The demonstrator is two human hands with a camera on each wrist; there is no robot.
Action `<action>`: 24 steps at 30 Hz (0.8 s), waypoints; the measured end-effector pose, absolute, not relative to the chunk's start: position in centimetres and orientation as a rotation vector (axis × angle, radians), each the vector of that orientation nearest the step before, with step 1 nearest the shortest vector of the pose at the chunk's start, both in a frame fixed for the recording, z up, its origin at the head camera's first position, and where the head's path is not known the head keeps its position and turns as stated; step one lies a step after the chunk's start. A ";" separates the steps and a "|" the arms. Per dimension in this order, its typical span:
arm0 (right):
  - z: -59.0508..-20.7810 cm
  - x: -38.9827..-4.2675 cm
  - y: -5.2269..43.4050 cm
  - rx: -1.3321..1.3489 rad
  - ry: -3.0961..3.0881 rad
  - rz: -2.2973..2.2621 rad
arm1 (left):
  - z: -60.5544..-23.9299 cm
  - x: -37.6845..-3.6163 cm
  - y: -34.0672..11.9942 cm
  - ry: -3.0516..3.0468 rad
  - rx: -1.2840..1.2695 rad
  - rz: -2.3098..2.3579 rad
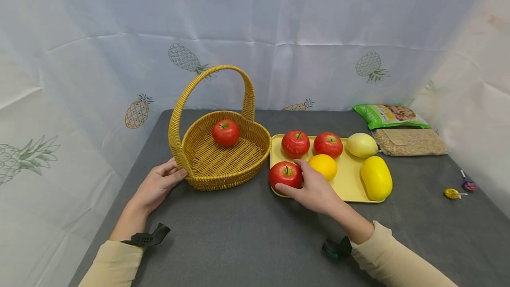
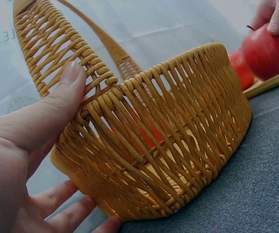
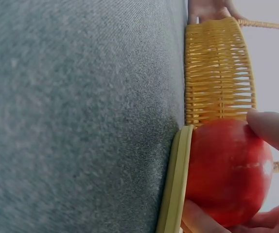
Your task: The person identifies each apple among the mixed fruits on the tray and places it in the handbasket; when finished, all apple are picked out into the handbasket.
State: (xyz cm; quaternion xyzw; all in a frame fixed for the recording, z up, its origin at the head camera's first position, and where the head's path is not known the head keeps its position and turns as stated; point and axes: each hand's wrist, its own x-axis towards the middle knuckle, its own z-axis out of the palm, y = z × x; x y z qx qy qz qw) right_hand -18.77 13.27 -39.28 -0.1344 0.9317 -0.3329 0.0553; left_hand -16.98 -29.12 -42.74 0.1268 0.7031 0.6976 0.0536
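Observation:
A golden wicker basket (image 1: 223,183) with a tall arched handle stands on the left, one red apple (image 1: 226,133) inside. My left hand (image 1: 159,183) holds it at the base of the handle, thumb (image 2: 64,92) against the weave and the other fingers along the side. On the right, my right hand (image 1: 314,189) grips a red apple (image 1: 285,175) at the tray's front left corner, thumb and fingers on opposite sides. In the right wrist view this apple (image 3: 227,172) sits right at the tray's rim. The yellow tray (image 1: 350,189) also bears two more red apples (image 1: 295,144), close behind the gripped one.
Also on the tray are an orange-yellow round fruit (image 1: 323,167), a pale pear (image 1: 361,145) and a yellow mango-like fruit (image 1: 376,178). Behind it lie a green packet (image 1: 390,116) and a bag of grains (image 1: 410,141). Two lollipops (image 1: 452,193) lie far right. A curtain backs the table.

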 end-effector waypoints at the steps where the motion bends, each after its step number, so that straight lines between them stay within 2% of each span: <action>1: -39.3 -18.7 13.3 -0.419 2.831 -1.014 | -42.7 -17.0 -29.1 2.137 0.379 2.118; 7: -39.4 -18.7 13.4 -0.481 2.836 -1.008 | -42.8 -16.9 -29.2 2.128 0.379 2.127; 24: -38.7 -18.7 13.3 -0.406 2.746 -1.224 | -42.6 -16.9 -29.0 2.134 0.371 2.128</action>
